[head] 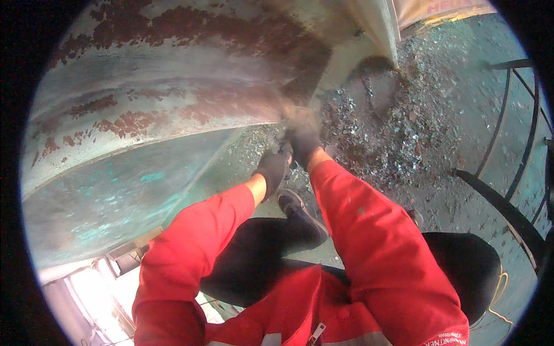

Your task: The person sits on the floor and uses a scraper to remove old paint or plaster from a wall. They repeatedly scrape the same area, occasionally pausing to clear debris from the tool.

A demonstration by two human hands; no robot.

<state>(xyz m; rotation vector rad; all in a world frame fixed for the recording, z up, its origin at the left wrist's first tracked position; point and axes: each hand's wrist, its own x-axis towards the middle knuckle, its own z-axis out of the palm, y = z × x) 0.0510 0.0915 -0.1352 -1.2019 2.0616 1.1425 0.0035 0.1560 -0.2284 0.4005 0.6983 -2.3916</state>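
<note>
Both hands wear dark gloves and meet at the lower edge of a curved panel (164, 104) with flaking pale paint and reddish-brown patches. My right hand (305, 140) is at a blurred tool or block at the panel's rim; its kind cannot be told. My left hand (275, 171) is just below and to the left, curled around a dark object that may be part of the same tool. Haze, perhaps dust, blurs the panel beside the right hand. Paint chips (385, 138) lie thickly on the floor right of the hands.
A black metal frame (502, 199) stands on the right. A yellow cord (497, 298) lies at the lower right. Behind the chips, a pale upright edge (394, 39) comes down near a light sheet (437, 13). My shoe (301, 216) is below my hands.
</note>
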